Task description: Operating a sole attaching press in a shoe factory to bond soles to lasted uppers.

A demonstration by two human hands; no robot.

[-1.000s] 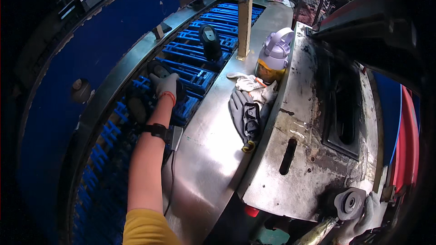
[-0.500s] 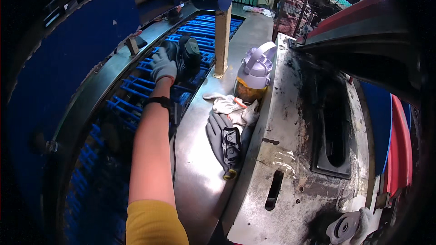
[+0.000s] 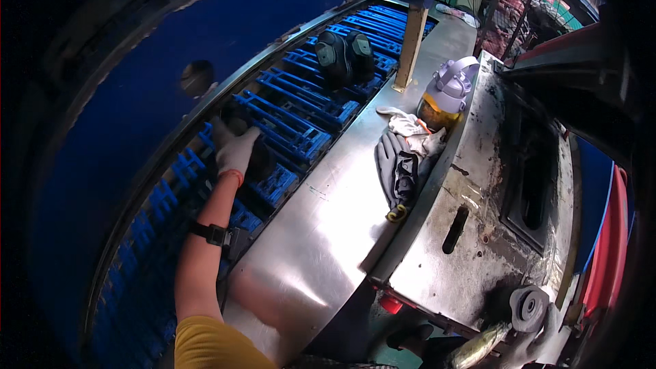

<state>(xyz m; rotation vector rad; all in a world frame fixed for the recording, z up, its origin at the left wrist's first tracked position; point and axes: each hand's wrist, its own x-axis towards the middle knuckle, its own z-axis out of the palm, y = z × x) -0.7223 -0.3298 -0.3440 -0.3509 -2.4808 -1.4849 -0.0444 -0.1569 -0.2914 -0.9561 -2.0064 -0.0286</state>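
My left hand (image 3: 236, 153), in a pale grey glove with an orange-red cuff, reaches over a conveyor of blue slats (image 3: 290, 99). Its thumb and fingers are apart around a dark rounded piece (image 3: 260, 158) in shadow; whether they touch it I cannot tell. Farther along the slats stand two black moulded pieces with grey tops (image 3: 345, 55). At the lower right, my right hand (image 3: 543, 342), also gloved, is beside a round grey knob-like part (image 3: 529, 307) on the worn machine. Its fingers are partly hidden, so its grip is unclear.
A metal ledge (image 3: 328, 198) borders the conveyor. On it are a lilac-lidded bottle (image 3: 447, 92), white gloves (image 3: 408, 123) and a dark grey glove (image 3: 388, 164). A beige post (image 3: 411, 48) rises beside the slats. The worn machine top (image 3: 437, 232) has slots; a blue panel (image 3: 273, 17) stands left.
My left hand has left the two black pieces and come nearer, to another dark piece on the slats. The view has swung left; my right hand still lies beside the round part.
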